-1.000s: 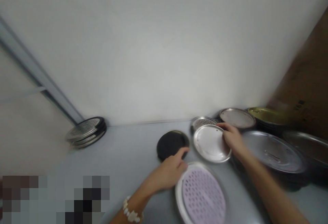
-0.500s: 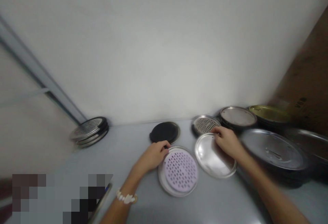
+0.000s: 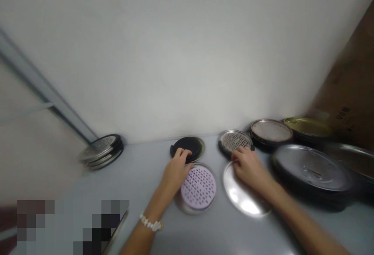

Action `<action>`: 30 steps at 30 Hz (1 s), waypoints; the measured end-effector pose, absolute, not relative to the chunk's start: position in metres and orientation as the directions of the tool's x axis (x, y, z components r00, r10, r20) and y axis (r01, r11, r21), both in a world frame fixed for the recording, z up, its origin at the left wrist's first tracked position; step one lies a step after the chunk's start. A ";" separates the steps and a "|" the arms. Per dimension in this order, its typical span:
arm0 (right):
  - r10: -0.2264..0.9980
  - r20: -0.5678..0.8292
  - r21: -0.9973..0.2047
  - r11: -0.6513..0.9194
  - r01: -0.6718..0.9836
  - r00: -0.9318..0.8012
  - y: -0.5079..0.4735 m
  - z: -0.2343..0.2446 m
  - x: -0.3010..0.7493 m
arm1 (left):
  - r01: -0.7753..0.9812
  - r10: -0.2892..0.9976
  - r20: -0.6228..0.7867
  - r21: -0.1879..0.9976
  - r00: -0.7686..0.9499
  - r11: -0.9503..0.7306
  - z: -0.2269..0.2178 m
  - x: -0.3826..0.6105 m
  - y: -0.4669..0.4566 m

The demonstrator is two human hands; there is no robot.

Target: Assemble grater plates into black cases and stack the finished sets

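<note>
My left hand (image 3: 176, 168) rests with curled fingers on the far rim of a metal plate carrying a lilac perforated disc (image 3: 198, 187); its fingertips reach the near edge of a black round lid (image 3: 187, 148). My right hand (image 3: 248, 165) grips the far edge of a shiny flat metal plate (image 3: 244, 194) lying on the grey table. Just beyond that hand sits a small perforated metal plate (image 3: 234, 141).
Stacked metal plates (image 3: 101, 150) stand at the back left by the wall. At the right lie a large steel lid (image 3: 311, 167), a round tray (image 3: 271, 129) and a yellowish tray (image 3: 306, 125). A brown cardboard box (image 3: 347, 95) rises at far right.
Both hands drew their plates leftward and toward me across the table. The left hand shifted up to the lilac plate's far rim, touching the black lid.
</note>
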State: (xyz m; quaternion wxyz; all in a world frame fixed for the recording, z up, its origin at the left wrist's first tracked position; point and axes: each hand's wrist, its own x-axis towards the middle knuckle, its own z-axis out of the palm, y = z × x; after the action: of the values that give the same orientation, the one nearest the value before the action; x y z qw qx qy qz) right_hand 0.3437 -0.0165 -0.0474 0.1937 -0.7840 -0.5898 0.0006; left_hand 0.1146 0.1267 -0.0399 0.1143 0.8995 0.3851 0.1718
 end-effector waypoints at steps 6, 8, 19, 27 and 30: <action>0.944 0.215 -0.309 -0.178 0.934 0.251 -0.017 -0.054 0.339 | 0.656 0.719 0.196 0.305 0.667 -0.691 -0.047 0.115 0.132; 0.944 0.223 -0.312 -0.166 0.936 0.242 -0.017 -0.054 0.338 | 0.644 0.707 0.195 0.304 0.679 -0.702 -0.047 0.114 0.134; 0.914 0.342 -0.445 -0.048 0.894 0.219 -0.018 -0.042 0.326 | 0.737 0.772 0.347 0.259 0.532 -0.625 -0.022 0.087 0.152; 0.979 0.170 -0.077 0.131 0.988 -0.116 0.032 -0.037 0.303 | 0.896 0.907 0.038 0.138 0.420 -0.421 -0.032 0.057 0.171; 0.969 0.114 0.005 0.220 0.975 -0.219 0.064 -0.034 0.296 | 0.901 0.911 0.031 0.137 0.411 -0.411 -0.033 0.052 0.173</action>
State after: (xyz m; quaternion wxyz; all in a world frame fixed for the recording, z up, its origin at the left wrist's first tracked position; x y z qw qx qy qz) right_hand 0.2961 0.0643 -0.0343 0.0432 -0.6233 -0.7799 -0.0377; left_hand 0.0518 0.1725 -0.0334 0.0491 0.8384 0.5405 0.0502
